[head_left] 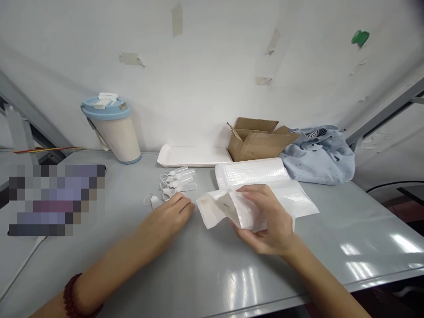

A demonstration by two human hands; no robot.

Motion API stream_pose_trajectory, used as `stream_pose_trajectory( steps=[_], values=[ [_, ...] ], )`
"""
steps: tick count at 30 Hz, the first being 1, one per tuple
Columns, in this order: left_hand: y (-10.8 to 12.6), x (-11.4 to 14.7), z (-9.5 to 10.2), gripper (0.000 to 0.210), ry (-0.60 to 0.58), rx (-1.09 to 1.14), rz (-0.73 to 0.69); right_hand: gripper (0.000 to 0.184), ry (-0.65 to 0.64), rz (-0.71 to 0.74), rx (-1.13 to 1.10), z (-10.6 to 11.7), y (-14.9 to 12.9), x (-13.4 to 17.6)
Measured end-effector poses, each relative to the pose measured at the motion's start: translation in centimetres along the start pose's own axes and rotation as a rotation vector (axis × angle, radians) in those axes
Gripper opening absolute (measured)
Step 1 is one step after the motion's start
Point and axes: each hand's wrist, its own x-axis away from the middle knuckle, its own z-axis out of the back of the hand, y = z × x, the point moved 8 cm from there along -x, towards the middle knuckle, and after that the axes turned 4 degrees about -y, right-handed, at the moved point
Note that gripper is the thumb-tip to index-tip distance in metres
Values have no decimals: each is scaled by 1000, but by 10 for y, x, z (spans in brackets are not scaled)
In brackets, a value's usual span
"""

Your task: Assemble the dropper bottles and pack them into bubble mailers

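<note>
In my right hand point(270, 221) is a white bubble mailer point(247, 212), gripped between thumb and fingers. Its mouth gapes towards the left, and the flap point(208, 211) is folded out. My left hand point(174, 214) is just left of that mouth, low over the table, with its fingers curled together. From behind its fingers sticks out the white cap of a small plastic bottle point(154, 202) with a thin loop; the rest is hidden. Several similar small clear bottles point(182, 180) with white caps and loops lie just beyond my left hand.
More white bubble mailers point(255, 172) lie behind my right hand, and a flat white stack point(198, 155) sits by the wall. An open cardboard box point(261, 143) and a light blue cloth bag point(318, 159) stand back right. A lidded tumbler point(115, 132) and a blurred-out object point(59, 198) are left.
</note>
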Motion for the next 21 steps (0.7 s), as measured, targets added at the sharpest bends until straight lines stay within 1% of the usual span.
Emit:
stream_pose_trajectory(
  steps=[2,3,5,7,9,11,12,13,15,19,21],
  values=[
    [1,0,5,28,21,7,-30,62,-34,-24,37,-4,4,2],
    [1,0,10,27,59,16,-30,60,-42,-46,59,-5,6,3],
    [-5,3,28,21,203,46,40,56,-62,-107,103,-7,11,3],
    [-18,9,48,17,362,116,214,52,-104,-166,124,-11,15,3],
    [-34,22,66,16,528,245,440,49,-157,-207,124,-16,19,3],
    [-43,35,76,16,640,396,598,49,-194,-218,120,-19,19,3],
    [-44,38,77,16,667,457,635,50,-204,-221,118,-21,19,2],
    [-44,39,77,17,669,503,650,50,-213,-228,114,-22,19,2],
    [-39,37,71,16,635,569,635,49,-231,-251,92,-25,19,3],
    [-22,28,53,7,614,675,513,49,-256,-258,7,-31,12,5],
    [-11,22,41,7,568,722,455,50,-266,-250,-33,-34,8,6]
  ],
)
